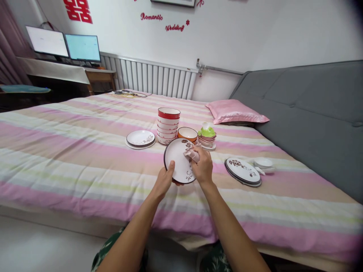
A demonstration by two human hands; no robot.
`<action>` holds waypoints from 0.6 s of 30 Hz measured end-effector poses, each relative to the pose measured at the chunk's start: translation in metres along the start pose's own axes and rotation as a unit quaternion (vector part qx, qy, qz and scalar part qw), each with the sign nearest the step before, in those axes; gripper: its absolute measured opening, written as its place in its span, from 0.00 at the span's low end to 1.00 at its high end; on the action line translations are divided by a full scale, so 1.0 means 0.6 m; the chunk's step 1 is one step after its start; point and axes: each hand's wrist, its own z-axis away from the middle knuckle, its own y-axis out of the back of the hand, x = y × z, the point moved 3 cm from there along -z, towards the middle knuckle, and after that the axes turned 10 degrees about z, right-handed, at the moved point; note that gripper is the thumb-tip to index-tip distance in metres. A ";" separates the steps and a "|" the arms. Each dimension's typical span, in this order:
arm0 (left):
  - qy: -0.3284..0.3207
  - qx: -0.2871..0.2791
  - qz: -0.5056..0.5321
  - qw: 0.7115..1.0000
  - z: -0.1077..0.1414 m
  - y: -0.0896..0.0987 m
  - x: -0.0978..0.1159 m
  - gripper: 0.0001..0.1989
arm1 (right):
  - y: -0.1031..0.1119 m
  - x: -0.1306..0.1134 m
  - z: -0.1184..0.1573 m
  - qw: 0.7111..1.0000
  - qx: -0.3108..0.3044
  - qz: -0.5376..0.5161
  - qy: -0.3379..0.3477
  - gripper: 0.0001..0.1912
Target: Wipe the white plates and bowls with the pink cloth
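A white plate (pixel 177 160) with a dark rim and brown flower print is tilted up over the near part of the bed. My left hand (pixel 164 179) grips its lower left edge, thumb on the face and fingers behind. My right hand (pixel 202 164) is closed around a bunched pale pink cloth (pixel 193 154), which touches the plate's printed right side. Behind the plate stand a stack of bowls (pixel 168 128), the top one red-rimmed, and an orange bowl (pixel 187 133). Two or more plates (pixel 140 138) lie stacked to the left.
At the right lie stacked plates (pixel 242 170) with small white dishes and spoons (pixel 264 165) beside them. Small dishes topped by a green one (pixel 207 132) stand behind my right hand. A pink pillow (pixel 235 111) rests near the grey headboard (pixel 306 109). Cables (pixel 130 93) lie at the far edge.
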 end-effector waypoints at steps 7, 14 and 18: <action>-0.040 0.075 0.032 0.996 -0.007 0.027 0.012 0.31 | -0.014 -0.021 0.019 0.998 -0.066 0.019 -0.003 0.12; -0.065 0.139 0.057 0.987 -0.013 0.040 0.016 0.32 | -0.013 -0.050 0.039 0.993 -0.104 -0.046 0.011 0.09; -0.083 0.165 0.090 0.979 -0.017 0.047 0.016 0.30 | -0.005 -0.060 0.046 0.974 -0.141 -0.178 -0.011 0.09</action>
